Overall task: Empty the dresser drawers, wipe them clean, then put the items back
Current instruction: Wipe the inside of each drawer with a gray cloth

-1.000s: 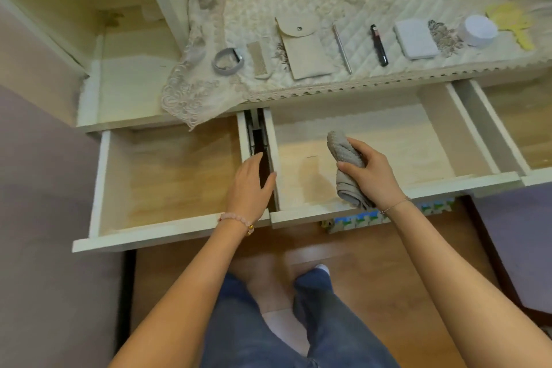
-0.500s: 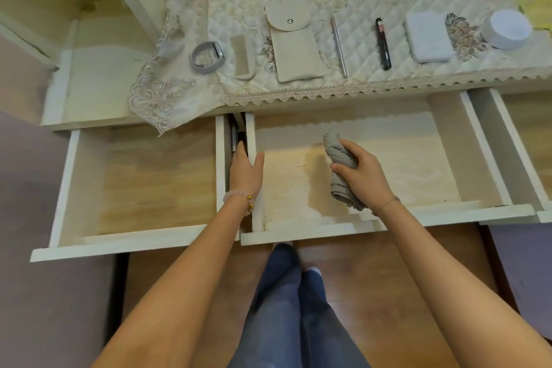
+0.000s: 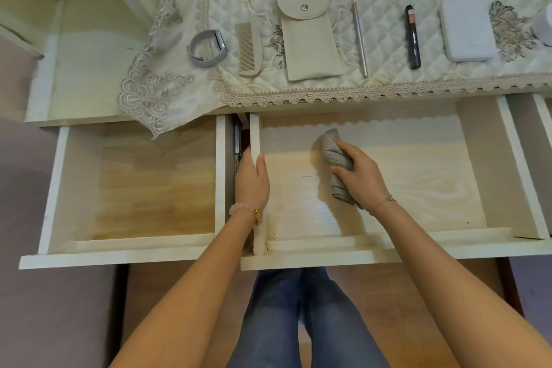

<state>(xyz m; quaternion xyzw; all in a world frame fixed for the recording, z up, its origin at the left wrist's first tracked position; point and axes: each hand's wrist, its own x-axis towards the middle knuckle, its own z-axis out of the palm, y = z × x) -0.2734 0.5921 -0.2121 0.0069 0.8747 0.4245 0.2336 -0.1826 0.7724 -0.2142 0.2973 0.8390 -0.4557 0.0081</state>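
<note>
The right hand (image 3: pixel 361 170), curled tight round the grey cloth (image 3: pixel 336 155), has slid far-left in the emptied middle drawer (image 3: pixel 418 182) while the left hand (image 3: pixel 252 179) now clasps its left wall (wiping is underway).

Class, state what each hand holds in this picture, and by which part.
The right hand grips the grey cloth around its middle. The left hand clasps the middle drawer's left side wall, thumb inside.

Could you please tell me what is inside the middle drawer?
Only a grey cloth, held by the right hand, on the bare wooden bottom. The left hand grips the left wall of the drawer. Whatever is under the cloth and hand is covered.
</note>
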